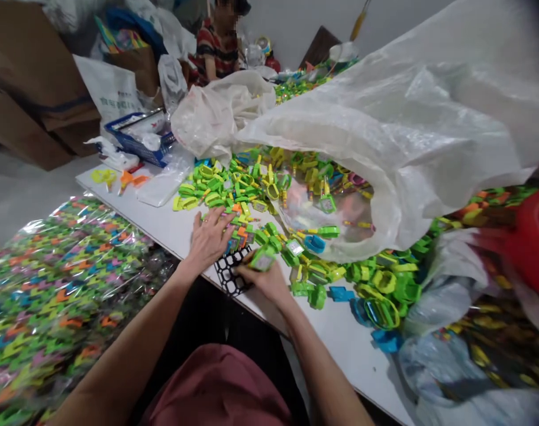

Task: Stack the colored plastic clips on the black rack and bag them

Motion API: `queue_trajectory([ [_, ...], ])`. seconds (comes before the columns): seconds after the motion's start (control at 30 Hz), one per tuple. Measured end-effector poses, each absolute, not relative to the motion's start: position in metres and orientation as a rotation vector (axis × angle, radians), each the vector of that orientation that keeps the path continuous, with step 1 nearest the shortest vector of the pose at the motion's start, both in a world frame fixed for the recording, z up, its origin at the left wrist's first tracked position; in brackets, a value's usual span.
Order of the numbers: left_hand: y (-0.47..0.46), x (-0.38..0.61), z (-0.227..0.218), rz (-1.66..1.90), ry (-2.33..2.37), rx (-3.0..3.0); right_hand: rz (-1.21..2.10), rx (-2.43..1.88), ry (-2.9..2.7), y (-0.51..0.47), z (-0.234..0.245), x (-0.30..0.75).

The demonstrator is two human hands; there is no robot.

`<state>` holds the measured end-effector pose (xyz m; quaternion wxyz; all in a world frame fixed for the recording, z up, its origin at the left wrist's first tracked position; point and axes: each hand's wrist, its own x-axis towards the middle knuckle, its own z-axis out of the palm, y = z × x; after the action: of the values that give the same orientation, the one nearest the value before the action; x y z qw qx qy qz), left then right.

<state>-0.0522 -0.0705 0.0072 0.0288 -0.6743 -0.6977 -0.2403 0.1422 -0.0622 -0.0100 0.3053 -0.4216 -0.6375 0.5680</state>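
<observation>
My left hand (pixel 209 236) lies flat with fingers spread on several small toy watches packed into a black grid tray (pixel 230 275) at the near edge of the white table (pixel 344 343). My right hand (pixel 267 278) pinches a green toy watch (pixel 263 259) just above the tray's right side. A heap of green, yellow and blue toy watches (pixel 251 183) covers the table beyond both hands and spills from a large clear plastic bag (pixel 384 136).
A big clear bag of multicoloured pieces (pixel 51 284) lies at left. A blue basket (pixel 138 139), white bags and cardboard boxes (pixel 34 89) stand at the back left. A person in a striped shirt (pixel 216 50) sits behind. A red object (pixel 533 236) is at right.
</observation>
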Motion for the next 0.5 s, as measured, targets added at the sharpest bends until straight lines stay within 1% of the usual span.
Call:
queue_trajectory([
  [0.07, -0.065, -0.049, 0.007, -0.760, -2.171, -2.049, 1.628, -1.158, -1.559, -0.086, -0.033, 0.126],
  [0.13, -0.062, -0.047, 0.008, -0.783, -2.178, -2.027, 1.585, -1.161, -1.525, -0.092, -0.050, 0.110],
  [0.2, -0.062, -0.047, 0.008, -0.805, -2.164, -2.014, 1.482, -1.130, -1.682, -0.088, -0.057, 0.098],
  [0.3, -0.063, -0.049, 0.006, -0.827, -2.114, -2.014, 1.227, -1.109, -2.190, -0.075, -0.056, 0.088],
  [0.37, -0.065, -0.055, 0.003, -0.858, -2.079, -2.043, 1.062, -1.083, -2.432, -0.068, -0.053, 0.088],
  [0.5, -0.077, -0.069, -0.002, -1.063, -1.922, -2.097, 0.909, -0.986, -2.568, -0.060, -0.042, 0.088],
])
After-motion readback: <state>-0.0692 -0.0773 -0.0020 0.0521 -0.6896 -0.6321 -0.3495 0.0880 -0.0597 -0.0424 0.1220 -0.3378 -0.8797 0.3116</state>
